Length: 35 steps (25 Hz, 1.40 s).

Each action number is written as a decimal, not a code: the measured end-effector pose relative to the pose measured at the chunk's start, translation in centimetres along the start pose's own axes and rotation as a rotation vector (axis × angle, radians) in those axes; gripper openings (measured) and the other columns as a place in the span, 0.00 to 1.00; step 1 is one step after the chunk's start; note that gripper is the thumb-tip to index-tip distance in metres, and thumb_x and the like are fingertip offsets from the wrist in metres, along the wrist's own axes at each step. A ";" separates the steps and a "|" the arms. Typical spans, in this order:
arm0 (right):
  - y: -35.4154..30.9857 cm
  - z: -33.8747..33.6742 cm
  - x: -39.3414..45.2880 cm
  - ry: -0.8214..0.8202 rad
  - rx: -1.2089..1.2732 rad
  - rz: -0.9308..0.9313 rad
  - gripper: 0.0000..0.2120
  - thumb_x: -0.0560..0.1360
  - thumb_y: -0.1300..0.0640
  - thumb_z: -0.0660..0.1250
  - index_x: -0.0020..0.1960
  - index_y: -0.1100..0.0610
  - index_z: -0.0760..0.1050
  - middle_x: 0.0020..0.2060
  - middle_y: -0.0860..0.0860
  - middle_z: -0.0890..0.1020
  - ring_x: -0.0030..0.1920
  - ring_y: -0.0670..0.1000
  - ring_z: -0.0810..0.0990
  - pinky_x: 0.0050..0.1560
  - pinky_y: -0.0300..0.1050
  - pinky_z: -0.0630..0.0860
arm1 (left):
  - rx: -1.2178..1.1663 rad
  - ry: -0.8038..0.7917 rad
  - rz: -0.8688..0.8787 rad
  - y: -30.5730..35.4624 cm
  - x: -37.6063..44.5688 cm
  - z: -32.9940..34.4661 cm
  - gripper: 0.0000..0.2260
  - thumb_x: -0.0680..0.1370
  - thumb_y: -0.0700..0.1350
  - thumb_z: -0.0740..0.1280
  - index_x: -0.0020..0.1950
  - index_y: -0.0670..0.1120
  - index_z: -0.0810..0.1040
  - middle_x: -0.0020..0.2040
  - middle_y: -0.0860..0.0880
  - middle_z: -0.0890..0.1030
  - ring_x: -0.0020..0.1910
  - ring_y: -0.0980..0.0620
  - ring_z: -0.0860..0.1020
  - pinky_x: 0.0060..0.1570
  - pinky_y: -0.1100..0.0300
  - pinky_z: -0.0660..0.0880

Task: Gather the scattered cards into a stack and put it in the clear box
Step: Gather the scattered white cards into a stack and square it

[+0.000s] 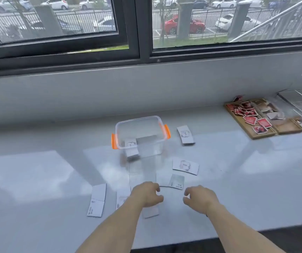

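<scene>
A clear box [140,125] with orange side latches stands open in the middle of the pale counter. White cards lie scattered around it: one right of the box [185,135], one printed "love" [185,166], one face down [176,182] just beyond my hands, one at the left [96,200], and one partly under my left wrist [122,198]. Another card [151,212] lies under my left hand [147,194], whose fingers are curled above it. My right hand [199,199] hovers beside, fingers loosely bent, nothing in it. A card shape [131,147] shows through the box's front wall.
A wooden tray [252,136] with several red packets sits at the back right, beside clear acrylic sheets [299,103]. A flat clear lid [142,170] lies in front of the box. The counter's front edge [183,243] runs below my forearms; a window wall stands behind.
</scene>
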State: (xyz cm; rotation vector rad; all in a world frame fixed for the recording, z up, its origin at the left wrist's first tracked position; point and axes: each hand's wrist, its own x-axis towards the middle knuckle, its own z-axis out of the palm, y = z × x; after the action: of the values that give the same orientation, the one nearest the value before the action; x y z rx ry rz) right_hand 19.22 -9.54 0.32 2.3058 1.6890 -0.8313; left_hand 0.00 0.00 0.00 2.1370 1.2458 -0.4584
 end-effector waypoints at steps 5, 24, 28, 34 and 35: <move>2.8 -3.0 5.0 0.080 -0.082 -0.012 0.14 0.77 0.46 0.59 0.60 0.48 0.75 0.57 0.49 0.79 0.55 0.53 0.78 0.49 0.45 0.74 | 0.063 0.072 -0.037 2.3 4.1 -1.4 0.23 0.73 0.52 0.65 0.68 0.53 0.71 0.66 0.50 0.73 0.66 0.48 0.70 0.61 0.53 0.68; 5.5 -3.9 13.2 0.053 0.031 -0.066 0.23 0.72 0.52 0.67 0.64 0.46 0.64 0.57 0.51 0.70 0.56 0.56 0.69 0.51 0.50 0.70 | 0.129 0.150 -0.040 3.8 9.0 0.2 0.21 0.71 0.48 0.73 0.62 0.49 0.72 0.59 0.45 0.69 0.58 0.43 0.70 0.50 0.54 0.66; 5.9 -4.0 13.7 -0.078 0.142 -0.105 0.22 0.72 0.53 0.65 0.64 0.44 0.65 0.54 0.52 0.77 0.56 0.57 0.72 0.48 0.50 0.72 | 0.038 0.223 -0.011 3.9 8.4 1.4 0.15 0.75 0.44 0.68 0.61 0.48 0.72 0.60 0.44 0.67 0.56 0.42 0.69 0.45 0.55 0.64; 6.1 -2.7 11.9 -0.145 0.473 -0.251 0.17 0.78 0.60 0.59 0.64 0.46 0.73 0.58 0.51 0.81 0.58 0.52 0.77 0.58 0.49 0.73 | -0.101 0.379 0.005 3.7 7.0 3.7 0.14 0.76 0.38 0.63 0.60 0.48 0.70 0.65 0.48 0.65 0.56 0.47 0.69 0.40 0.55 0.71; 6.0 -2.7 11.4 -0.171 0.525 -0.262 0.16 0.80 0.60 0.58 0.62 0.45 0.75 0.57 0.49 0.81 0.57 0.50 0.77 0.57 0.46 0.74 | -0.118 0.389 0.006 3.8 6.9 3.8 0.15 0.75 0.37 0.64 0.59 0.49 0.69 0.65 0.49 0.64 0.55 0.47 0.70 0.39 0.53 0.74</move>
State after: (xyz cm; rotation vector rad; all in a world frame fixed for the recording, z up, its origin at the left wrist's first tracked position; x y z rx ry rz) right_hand 27.97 -0.97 -4.58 2.2356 1.8929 -1.6462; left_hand 6.76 0.63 -5.56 2.1917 1.4331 0.0409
